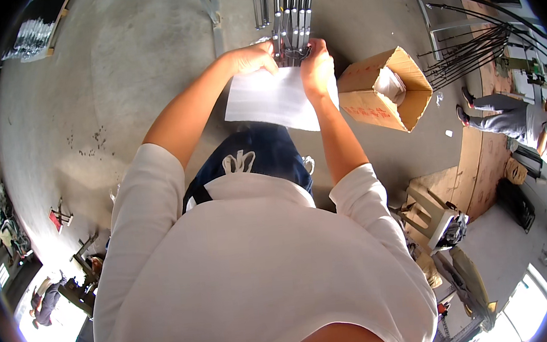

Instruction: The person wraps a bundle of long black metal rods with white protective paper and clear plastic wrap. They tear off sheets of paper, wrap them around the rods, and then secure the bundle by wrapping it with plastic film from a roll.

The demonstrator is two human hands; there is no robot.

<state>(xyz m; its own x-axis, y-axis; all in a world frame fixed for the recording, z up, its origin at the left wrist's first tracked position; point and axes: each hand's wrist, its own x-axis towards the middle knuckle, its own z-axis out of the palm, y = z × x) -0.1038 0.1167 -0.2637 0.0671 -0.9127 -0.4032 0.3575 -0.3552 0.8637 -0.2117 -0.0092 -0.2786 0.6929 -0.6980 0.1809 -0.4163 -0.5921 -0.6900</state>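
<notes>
Both grips: L hand [253, 58] & R hand [316, 65] clamped on 1 white sheet [273, 99], rod bundle [290, 15], 1 open carton [383, 91] nearby

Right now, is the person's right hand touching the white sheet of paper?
Touching. The head view shows the right hand gripping the top edge of the white sheet of paper, fingers overlapping it, just below the bundle of metal rods.

The single head camera looked steeply down from above the person's shoulders, close to the white shirt [249, 269], facing forward over the concrete floor [131, 73]. Its fisheye lens bent the edges into a dark rim.
</notes>
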